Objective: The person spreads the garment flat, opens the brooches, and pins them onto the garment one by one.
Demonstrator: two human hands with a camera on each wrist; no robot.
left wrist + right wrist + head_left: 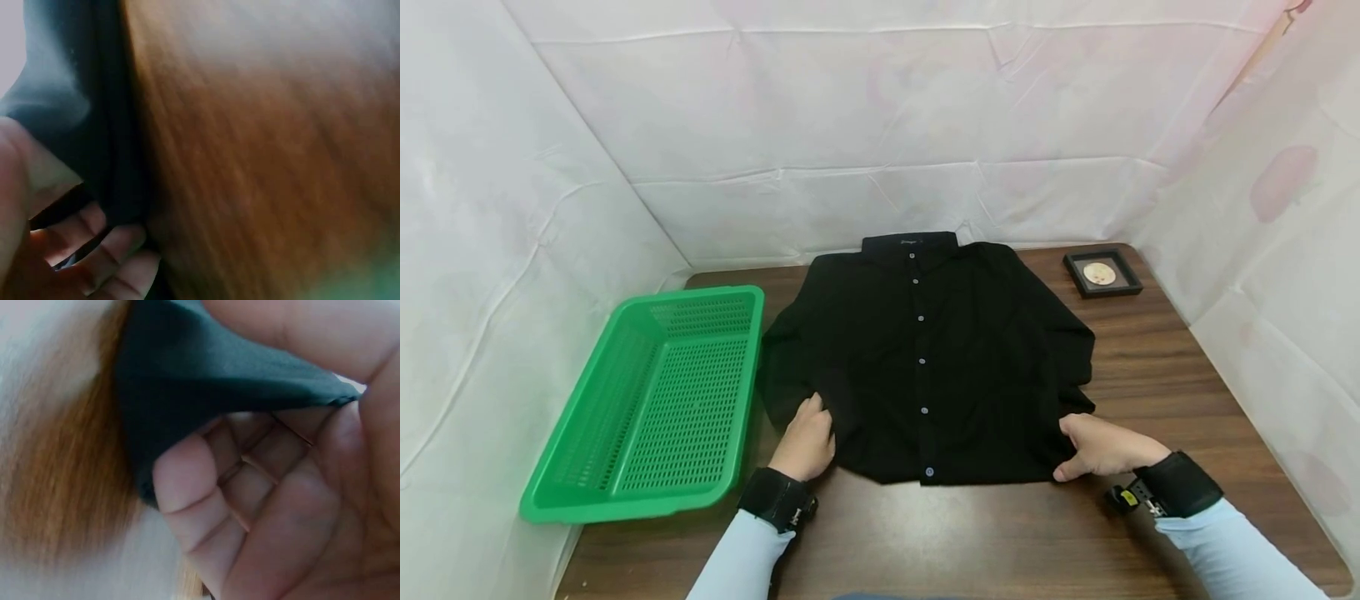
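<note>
A black button-up shirt lies front side up on the table, its collar toward the back wall and its hem toward me. At the shirt's lower left, my left hand grips the cloth near the side edge; in the left wrist view its fingers curl around dark fabric. My right hand holds the lower right corner of the hem. Seen from the right wrist, the black cloth passes between the thumb and the curled fingers. Both sleeves lie partly bunched at the sides.
A green plastic basket stands on the left, close beside the shirt. At the back right sits a small black square frame with a round pale disc. White sheeting encloses the brown wooden table at the back and sides.
</note>
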